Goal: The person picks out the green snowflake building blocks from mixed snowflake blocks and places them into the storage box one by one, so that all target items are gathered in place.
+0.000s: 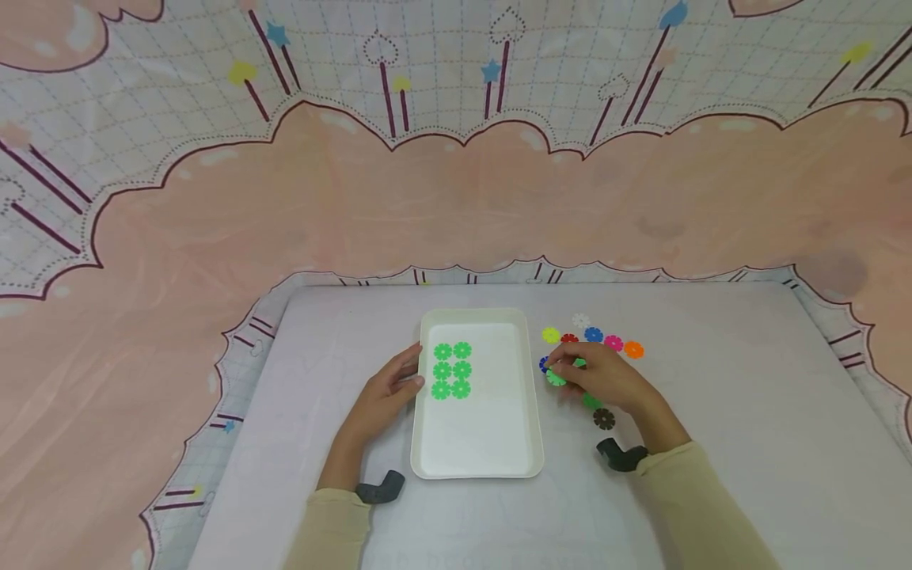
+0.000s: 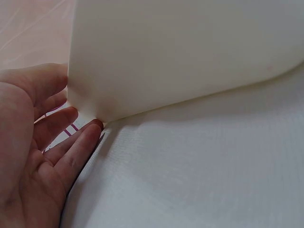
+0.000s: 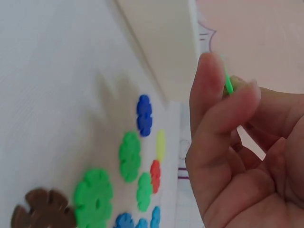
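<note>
My left hand (image 1: 385,396) touches the left side of a white tray (image 1: 499,435) with its fingertips; in the left wrist view the fingers (image 2: 78,152) lie against the tray's outer wall. Inside the tray, several green flower-shaped discs (image 1: 461,370) form two columns near the left side. My right hand (image 1: 602,376), just right of the tray, pinches another green flower-shaped disc (image 3: 229,85) between thumb and fingers, above the table. Below that hand, the right wrist view has a dark blue disc (image 3: 144,115), a brown disc (image 3: 42,211) and several green discs (image 3: 93,197) on the table.
Beyond the right hand lie yellow (image 1: 551,335), white (image 1: 580,320), pink (image 1: 613,343) and orange discs (image 1: 633,349), with red and blue ones among them. The white table (image 1: 748,396) ends at a back edge against a patterned cloth (image 1: 499,206).
</note>
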Tool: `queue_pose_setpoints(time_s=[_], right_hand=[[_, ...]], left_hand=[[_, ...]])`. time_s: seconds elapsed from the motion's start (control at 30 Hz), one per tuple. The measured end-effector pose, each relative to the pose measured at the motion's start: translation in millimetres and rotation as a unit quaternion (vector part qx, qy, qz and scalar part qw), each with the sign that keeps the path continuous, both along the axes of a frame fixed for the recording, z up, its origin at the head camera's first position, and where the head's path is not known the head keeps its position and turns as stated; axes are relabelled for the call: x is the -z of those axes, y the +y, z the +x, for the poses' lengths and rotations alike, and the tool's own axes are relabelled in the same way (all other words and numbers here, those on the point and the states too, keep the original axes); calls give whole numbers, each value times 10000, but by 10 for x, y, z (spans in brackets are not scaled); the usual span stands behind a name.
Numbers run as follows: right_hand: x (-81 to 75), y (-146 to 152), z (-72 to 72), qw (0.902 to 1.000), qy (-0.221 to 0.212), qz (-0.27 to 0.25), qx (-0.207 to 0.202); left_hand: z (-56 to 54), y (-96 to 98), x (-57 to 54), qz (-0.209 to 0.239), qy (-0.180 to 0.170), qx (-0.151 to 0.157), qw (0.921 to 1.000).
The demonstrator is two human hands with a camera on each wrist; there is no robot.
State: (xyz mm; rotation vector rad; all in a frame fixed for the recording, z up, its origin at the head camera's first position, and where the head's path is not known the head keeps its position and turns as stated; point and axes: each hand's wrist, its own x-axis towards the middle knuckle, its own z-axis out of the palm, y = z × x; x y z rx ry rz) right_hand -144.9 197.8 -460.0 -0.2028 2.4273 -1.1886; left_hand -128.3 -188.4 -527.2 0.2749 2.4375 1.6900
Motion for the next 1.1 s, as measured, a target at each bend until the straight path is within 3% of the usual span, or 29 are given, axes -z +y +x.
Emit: queue_pose_setpoints(time_s=[0.27,0.57,1.1], right_hand=[[-88,-105,0,9984,112,-488,-281],[-141,-353,-45,9941,-98,-989,-440],[-178,-847,-71,9976,-166,-576,-350]], left_hand=[[-6,-5,19,-51,-35,-39,10000],[-2,-4,9,-68,-57,-54,9999],[7,-1,-23,41,-101,-38,9999]])
